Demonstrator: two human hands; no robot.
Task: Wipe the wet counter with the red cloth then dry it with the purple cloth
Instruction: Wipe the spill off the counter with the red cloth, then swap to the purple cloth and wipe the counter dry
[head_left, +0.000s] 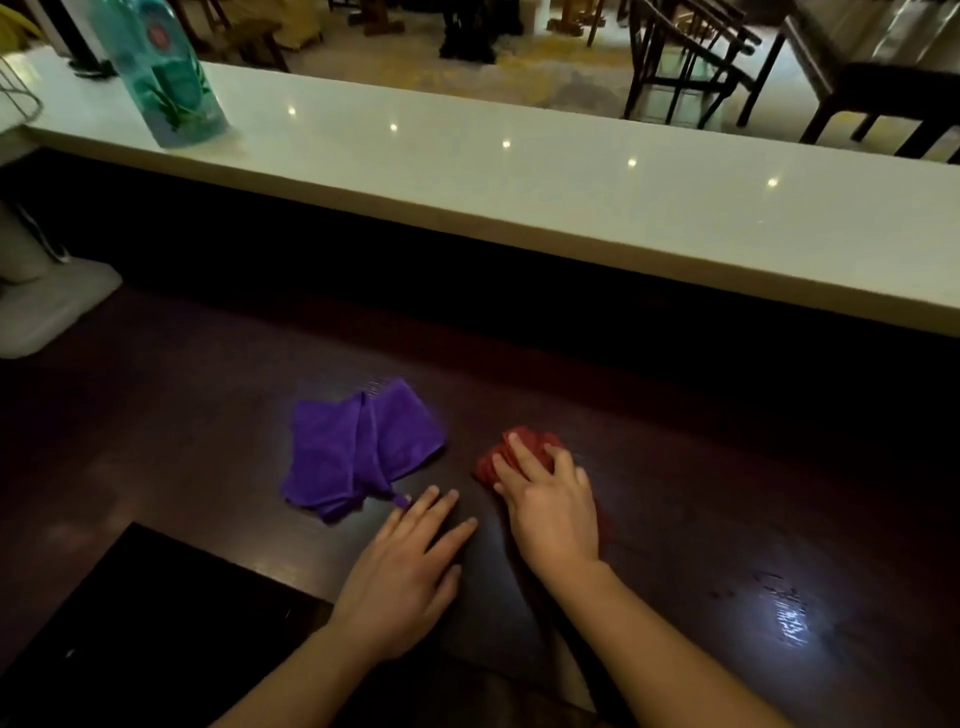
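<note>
Right hand (553, 506) grip pressing down on crumpled red cloth (524, 452), on dark wooden counter (675, 467). Wet glare patch (789, 618) right of grip. Left hand (410, 566) flat, empty; folded purple cloth (353, 452) just beyond it.

Red cloth (524, 457): small, bunched into a wad, lying on the dark counter (701, 493), just right of the purple cloth, partly covered.

Purple cloth (353, 452): larger, loosely folded with overlapping layers, flat on the counter.

Counter: dark glossy wood; wet sheen and droplets well right of the purple cloth.
</note>
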